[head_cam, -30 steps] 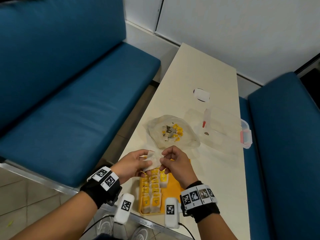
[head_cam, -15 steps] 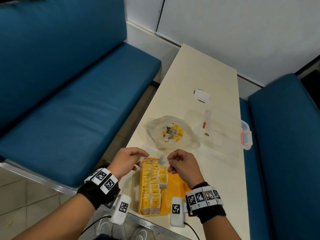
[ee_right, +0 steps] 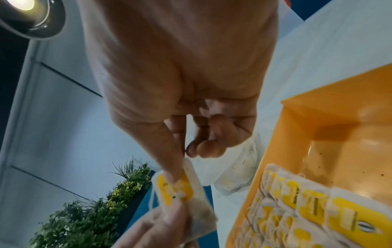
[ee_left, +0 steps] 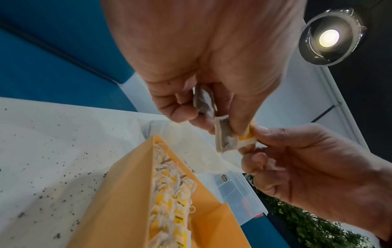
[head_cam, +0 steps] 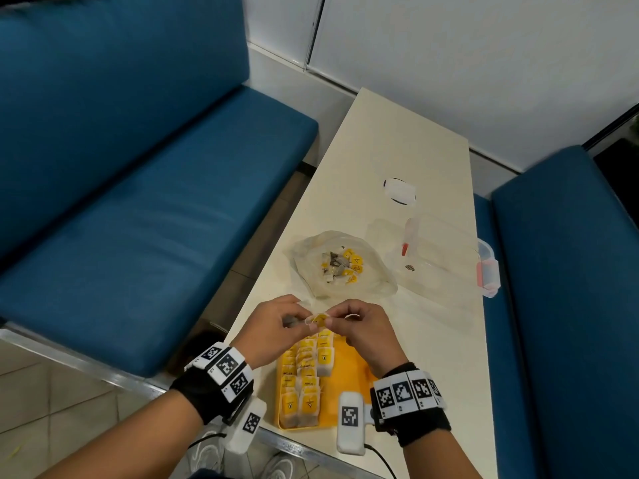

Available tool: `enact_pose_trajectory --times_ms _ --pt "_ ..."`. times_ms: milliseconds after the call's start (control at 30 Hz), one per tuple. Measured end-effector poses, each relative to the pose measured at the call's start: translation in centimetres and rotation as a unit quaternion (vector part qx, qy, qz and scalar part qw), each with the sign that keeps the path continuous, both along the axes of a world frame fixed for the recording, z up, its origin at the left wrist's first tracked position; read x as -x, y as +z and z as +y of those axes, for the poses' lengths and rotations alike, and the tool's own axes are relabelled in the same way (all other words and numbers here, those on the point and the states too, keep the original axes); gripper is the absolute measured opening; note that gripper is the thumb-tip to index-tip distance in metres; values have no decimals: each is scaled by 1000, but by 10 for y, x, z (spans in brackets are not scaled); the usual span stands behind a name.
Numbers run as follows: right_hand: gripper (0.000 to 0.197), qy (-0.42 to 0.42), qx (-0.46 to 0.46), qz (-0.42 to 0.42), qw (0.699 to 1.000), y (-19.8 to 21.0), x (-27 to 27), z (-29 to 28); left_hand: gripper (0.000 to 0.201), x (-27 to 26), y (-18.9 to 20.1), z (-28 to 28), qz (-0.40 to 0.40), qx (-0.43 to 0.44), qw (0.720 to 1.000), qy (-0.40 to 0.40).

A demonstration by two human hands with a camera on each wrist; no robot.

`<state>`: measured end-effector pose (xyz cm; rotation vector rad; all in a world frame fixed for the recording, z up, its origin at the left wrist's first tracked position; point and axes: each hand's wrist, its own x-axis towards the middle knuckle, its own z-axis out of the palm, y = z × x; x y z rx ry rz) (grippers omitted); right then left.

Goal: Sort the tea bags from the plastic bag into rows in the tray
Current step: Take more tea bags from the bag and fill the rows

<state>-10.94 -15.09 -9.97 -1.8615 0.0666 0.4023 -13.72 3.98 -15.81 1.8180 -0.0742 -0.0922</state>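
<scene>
Both hands meet above the far end of the yellow tray (head_cam: 349, 385), holding one tea bag (head_cam: 320, 319) between them. My left hand (head_cam: 276, 323) pinches the bag's pouch (ee_left: 224, 139), with a second pouch (ee_left: 204, 102) tucked under its curled fingers. My right hand (head_cam: 356, 323) pinches the yellow tag (ee_right: 176, 188) on that bag. Several tea bags (head_cam: 307, 371) lie in rows along the tray's left side (ee_right: 307, 209). Beyond the hands, the crumpled plastic bag (head_cam: 340, 264) holds several more tea bags.
A clear lidded box with pink clips (head_cam: 446, 257) sits right of the plastic bag. A small white sticker (head_cam: 399, 191) lies farther up the cream table (head_cam: 397, 140). Blue benches (head_cam: 138, 202) flank the table. Dark crumbs speckle the tabletop (ee_left: 53, 167).
Half a second ago the hands were apart with a bag in the right fingers; now they have come together again over the tray's far end, both pinching one tea bag.
</scene>
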Motion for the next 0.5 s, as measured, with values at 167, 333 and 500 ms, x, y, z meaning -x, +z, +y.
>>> enact_pose_trajectory --times_ms 167,333,500 --pt "6 2 -8 16 1000 -5 4 3 12 -2 0 1 18 6 1000 -2" --pt "5 -33 -5 17 999 -9 -1 -4 10 0 -4 9 47 -7 997 59" --pt "7 60 135 57 987 -35 4 -28 25 5 -22 23 90 -86 985 121"
